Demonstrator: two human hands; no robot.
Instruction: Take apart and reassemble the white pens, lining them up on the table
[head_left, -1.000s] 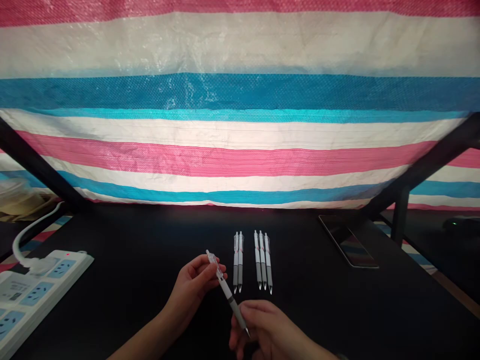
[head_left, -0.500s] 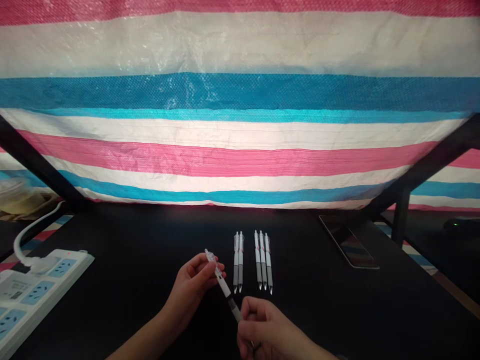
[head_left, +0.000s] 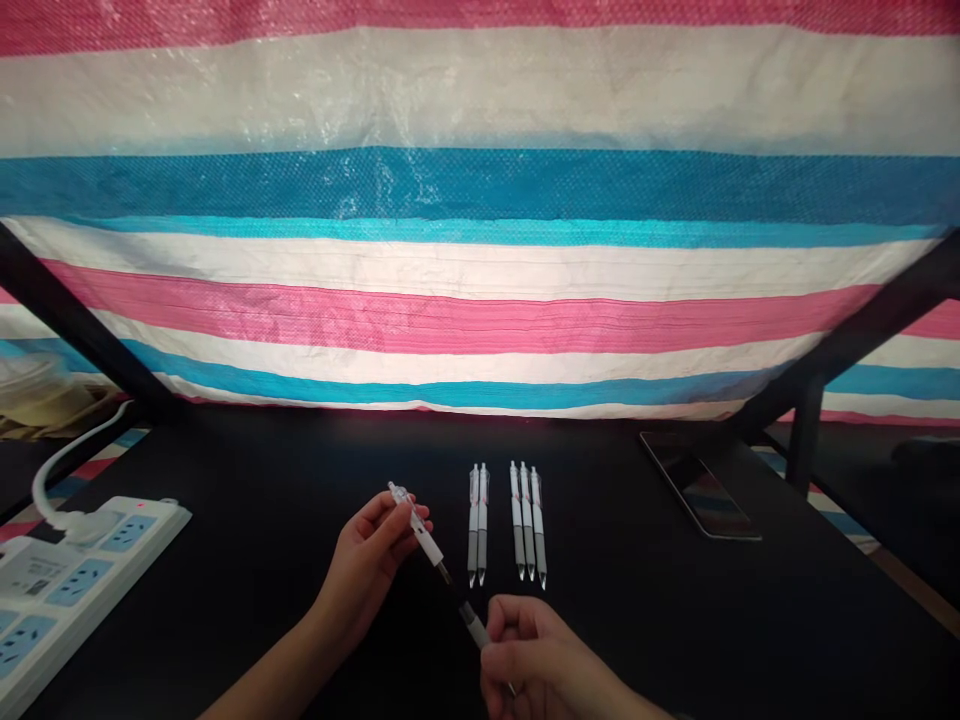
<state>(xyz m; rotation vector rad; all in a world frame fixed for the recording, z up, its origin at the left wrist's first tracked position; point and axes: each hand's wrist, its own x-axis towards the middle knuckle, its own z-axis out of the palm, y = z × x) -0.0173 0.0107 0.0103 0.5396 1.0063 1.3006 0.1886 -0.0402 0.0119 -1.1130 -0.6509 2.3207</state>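
Note:
Between the thumb and fingers of my left hand (head_left: 379,550) is the white upper barrel (head_left: 426,542) of a pen, tilted with its clear clip end up and to the left. My right hand (head_left: 536,655) pinches the pen's grey grip section (head_left: 474,625). The two halves are apart, and the dark refill (head_left: 445,573) shows in the gap below the white barrel. Beyond my hands, two white-and-grey pens (head_left: 478,525) lie side by side. Three more pens (head_left: 529,525) of the same kind lie just to their right, tips toward me.
A smartphone (head_left: 699,487) lies at the right on the black table (head_left: 300,470). On the left is a white power strip (head_left: 97,580) with a plugged-in cable. Dark frame bars (head_left: 840,345) slope along both sides, and a striped sheet (head_left: 480,270) hangs behind.
My left hand has moved left and slightly up with the white barrel, widening the gap from the grey grip section. My right hand has barely moved.

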